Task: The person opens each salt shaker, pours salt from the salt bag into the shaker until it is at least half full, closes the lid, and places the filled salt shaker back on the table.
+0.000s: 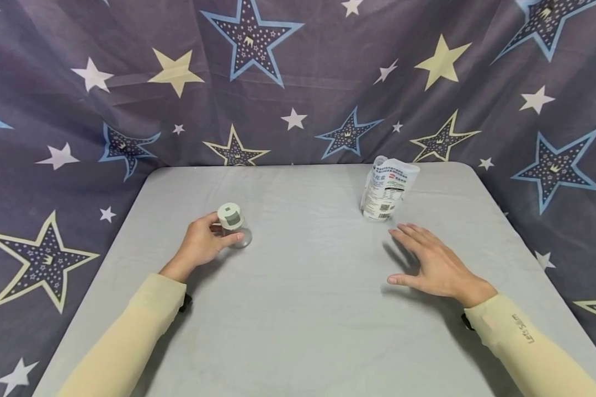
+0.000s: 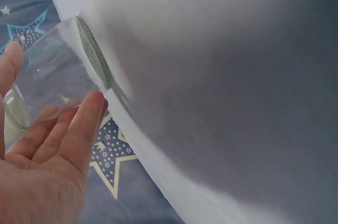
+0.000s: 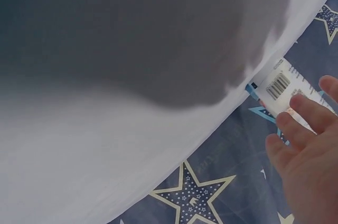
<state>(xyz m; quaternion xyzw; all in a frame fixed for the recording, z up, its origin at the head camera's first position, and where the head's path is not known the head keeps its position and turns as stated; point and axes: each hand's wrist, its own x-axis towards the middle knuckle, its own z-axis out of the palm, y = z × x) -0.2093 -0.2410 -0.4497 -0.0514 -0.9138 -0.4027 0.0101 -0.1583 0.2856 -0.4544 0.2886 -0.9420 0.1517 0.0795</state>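
A small clear jar with a pale lid stands at the left of the table. My left hand holds it, thumb on the near side and fingers round the far side. In the left wrist view the see-through jar lies between the thumb and the fingers. A white printed stand-up pouch is upright at the back right. My right hand hovers in front of it, fingers spread and holding nothing. The right wrist view shows the pouch's barcode side beyond the fingertips.
A grey-white cloth covers the table, which has rounded back corners. Behind it and along both sides hangs a dark curtain printed with stars.
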